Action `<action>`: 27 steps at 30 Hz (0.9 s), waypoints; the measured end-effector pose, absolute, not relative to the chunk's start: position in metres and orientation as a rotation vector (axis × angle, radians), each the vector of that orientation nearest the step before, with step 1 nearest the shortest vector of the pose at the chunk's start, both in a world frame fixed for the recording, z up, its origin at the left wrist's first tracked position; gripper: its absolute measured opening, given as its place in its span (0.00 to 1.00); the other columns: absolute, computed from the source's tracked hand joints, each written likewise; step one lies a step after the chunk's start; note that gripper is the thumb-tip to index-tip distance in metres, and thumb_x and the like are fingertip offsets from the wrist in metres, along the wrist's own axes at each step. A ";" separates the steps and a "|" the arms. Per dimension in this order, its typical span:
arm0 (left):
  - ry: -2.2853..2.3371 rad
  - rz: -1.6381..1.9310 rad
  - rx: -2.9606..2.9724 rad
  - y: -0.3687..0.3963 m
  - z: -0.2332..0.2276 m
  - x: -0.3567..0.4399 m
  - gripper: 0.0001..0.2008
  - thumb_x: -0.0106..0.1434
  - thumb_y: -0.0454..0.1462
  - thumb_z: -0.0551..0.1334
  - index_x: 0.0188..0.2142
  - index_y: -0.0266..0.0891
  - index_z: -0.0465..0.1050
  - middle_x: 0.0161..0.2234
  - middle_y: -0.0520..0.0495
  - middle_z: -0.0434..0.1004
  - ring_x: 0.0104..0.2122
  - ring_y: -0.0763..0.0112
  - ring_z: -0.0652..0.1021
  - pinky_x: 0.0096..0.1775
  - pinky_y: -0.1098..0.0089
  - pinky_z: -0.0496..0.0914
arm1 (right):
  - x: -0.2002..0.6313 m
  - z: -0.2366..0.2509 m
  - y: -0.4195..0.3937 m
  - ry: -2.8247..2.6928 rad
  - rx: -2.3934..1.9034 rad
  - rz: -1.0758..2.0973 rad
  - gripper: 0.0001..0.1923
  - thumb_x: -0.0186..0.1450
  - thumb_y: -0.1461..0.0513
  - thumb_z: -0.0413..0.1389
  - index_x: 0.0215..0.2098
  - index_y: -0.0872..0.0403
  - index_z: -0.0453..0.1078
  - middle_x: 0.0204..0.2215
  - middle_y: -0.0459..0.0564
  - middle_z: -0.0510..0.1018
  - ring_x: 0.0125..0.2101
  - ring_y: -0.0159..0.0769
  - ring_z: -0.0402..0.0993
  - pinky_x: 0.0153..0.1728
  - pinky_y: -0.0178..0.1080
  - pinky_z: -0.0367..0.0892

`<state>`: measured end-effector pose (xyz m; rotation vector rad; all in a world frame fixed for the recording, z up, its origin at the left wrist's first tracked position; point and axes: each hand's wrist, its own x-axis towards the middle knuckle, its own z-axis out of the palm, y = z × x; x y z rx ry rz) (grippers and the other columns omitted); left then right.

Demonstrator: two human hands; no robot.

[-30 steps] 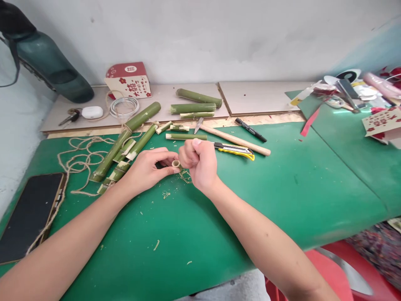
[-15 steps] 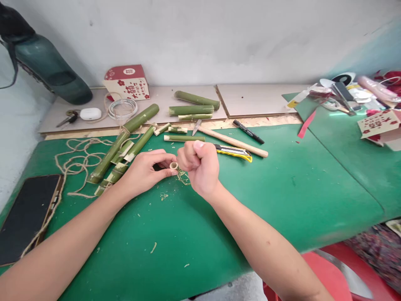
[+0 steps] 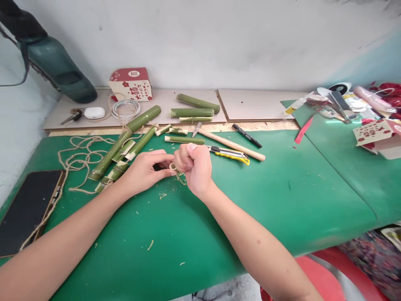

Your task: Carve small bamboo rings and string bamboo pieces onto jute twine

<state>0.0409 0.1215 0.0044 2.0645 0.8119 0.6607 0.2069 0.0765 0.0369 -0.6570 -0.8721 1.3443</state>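
Observation:
My left hand is closed on a short bamboo tube, its pale hollow end facing up between thumb and fingers. Right beside it, my right hand is curled into a fist with the thumb on top. What the fist holds, if anything, is hidden. Thin shavings lie under the hands on the green table. A utility knife with a yellow handle lies just beyond the right fist, close to a hammer.
Tied bamboo pieces and loose twine lie at left, near a phone. Cut bamboo lengths rest at the back beside a black marker. A bottle stands back left; assorted items crowd the right.
My right fist has moved slightly left and closer to the bamboo tube, now covering part of it. My left hand keeps its hold. The view has shifted a little.

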 end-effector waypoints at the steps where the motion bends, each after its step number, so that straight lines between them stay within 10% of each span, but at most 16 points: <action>1: 0.811 0.662 2.066 0.121 0.005 0.041 0.06 0.65 0.41 0.72 0.40 0.44 0.83 0.32 0.53 0.75 0.32 0.71 0.76 0.36 0.71 0.68 | 0.207 0.036 0.077 -0.868 -0.649 1.350 0.25 0.67 0.55 0.53 0.16 0.50 0.51 0.14 0.38 0.47 0.17 0.26 0.40 0.21 0.37 0.41; 16: 0.862 0.748 1.790 0.127 -0.001 0.042 0.19 0.67 0.44 0.65 0.53 0.40 0.82 0.50 0.42 0.85 0.40 0.62 0.81 0.45 0.62 0.76 | 0.249 0.043 0.098 -0.632 -0.671 1.227 0.30 0.69 0.48 0.55 0.20 0.51 0.46 0.15 0.37 0.47 0.15 0.24 0.38 0.17 0.33 0.43; 27: 0.859 0.900 1.623 0.126 -0.004 0.046 0.16 0.64 0.46 0.72 0.45 0.40 0.79 0.42 0.44 0.83 0.39 0.65 0.82 0.45 0.65 0.76 | 0.242 0.046 0.095 -0.681 -0.794 1.210 0.28 0.65 0.52 0.63 0.21 0.51 0.50 0.16 0.35 0.49 0.15 0.23 0.39 0.18 0.33 0.43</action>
